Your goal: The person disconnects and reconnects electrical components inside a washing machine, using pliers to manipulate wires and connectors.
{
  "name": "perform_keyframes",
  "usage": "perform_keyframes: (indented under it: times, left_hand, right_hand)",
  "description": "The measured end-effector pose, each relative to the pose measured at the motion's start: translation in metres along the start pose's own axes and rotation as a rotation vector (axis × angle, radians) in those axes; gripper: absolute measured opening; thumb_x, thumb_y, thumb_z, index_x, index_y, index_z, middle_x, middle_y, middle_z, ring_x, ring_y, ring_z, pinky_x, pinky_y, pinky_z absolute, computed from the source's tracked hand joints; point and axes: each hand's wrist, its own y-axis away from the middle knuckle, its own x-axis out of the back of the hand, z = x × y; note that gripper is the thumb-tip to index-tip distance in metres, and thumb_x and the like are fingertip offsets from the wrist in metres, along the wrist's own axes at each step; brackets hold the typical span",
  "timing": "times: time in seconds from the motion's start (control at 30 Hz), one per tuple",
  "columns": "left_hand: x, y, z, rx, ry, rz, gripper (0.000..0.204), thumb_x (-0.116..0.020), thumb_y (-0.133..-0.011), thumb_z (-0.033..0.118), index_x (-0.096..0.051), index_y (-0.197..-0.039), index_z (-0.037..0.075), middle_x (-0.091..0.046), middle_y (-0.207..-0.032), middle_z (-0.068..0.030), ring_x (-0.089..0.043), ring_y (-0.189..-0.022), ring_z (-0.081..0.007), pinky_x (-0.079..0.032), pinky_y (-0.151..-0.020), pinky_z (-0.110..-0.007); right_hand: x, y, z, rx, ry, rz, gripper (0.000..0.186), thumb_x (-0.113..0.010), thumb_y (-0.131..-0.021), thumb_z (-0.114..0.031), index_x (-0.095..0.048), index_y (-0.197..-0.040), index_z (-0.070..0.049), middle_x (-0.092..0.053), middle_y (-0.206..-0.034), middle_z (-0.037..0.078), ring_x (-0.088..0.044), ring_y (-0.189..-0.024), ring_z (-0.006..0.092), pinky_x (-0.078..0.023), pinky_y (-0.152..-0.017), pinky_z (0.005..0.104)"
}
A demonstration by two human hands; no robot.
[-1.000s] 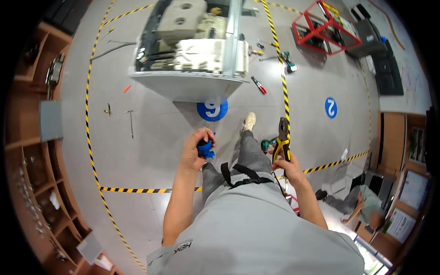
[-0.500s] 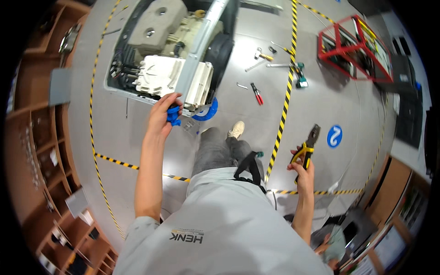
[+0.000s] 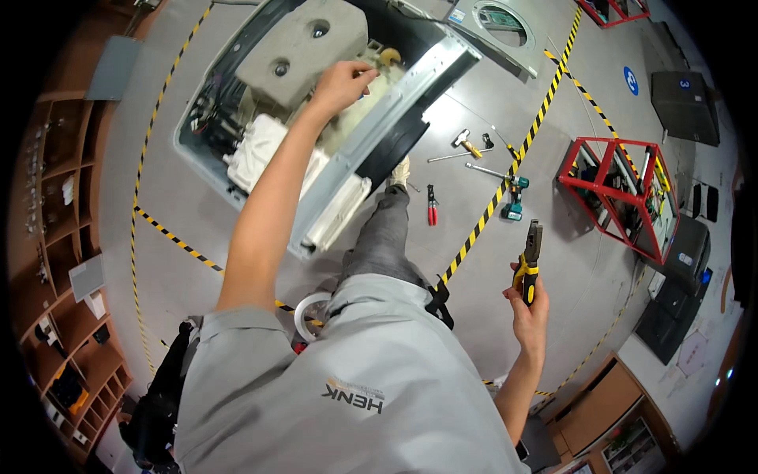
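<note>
Pliers [image 3: 531,257] well outside machine's rim [image 3: 385,133]

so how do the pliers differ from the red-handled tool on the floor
The pliers are in the right hand; the red-handled tool lies on the floor. The pliers' handles mix yellow and black; the tool's are red. The pliers look larger in view than the tool. Both have dark heads pointing up the picture.

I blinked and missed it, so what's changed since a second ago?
The left hand moved forward, from near the body to over the open machine. Its blue thing is mostly hidden, so I can't tell if it was let go. The right hand still holds the yellow-and-black pliers.
</note>
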Motion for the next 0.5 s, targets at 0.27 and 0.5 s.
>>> perform_keyframes:
  times: [0.27,0.5]
  left_hand:
    - [-0.044,-0.092,-0.020,-0.237,-0.503,-0.120,0.050,-0.060,-0.090,0.020,-0.057,-0.140,0.025,-0.070,-0.110,-0.0154,-0.066,-0.103,-0.0341,-0.054,-0.086,-0.046]
    - [-0.059,-0.120,-0.028,-0.133,-0.189,0.189,0.025,-0.061,-0.095,0.032,-0.074,-0.102,0.012,-0.072,-0.088,-0.0138,-0.068,-0.086,-0.0364,-0.052,-0.073,-0.046]
  right_hand:
    - [0.002,-0.137,-0.123,-0.090,0.369,-0.170,0.053,-0.059,-0.083,0.008,-0.054,-0.135,-0.001,-0.060,-0.100,0.009,-0.058,-0.086,0.0172,-0.049,-0.081,0.0320]
    - [-0.050,-0.258,-0.222,0.369,0.922,-0.281,0.065,-0.058,-0.077,0.010,-0.048,-0.140,-0.004,-0.061,-0.117,0.019,-0.062,-0.104,0.0366,-0.052,-0.086,0.0425]
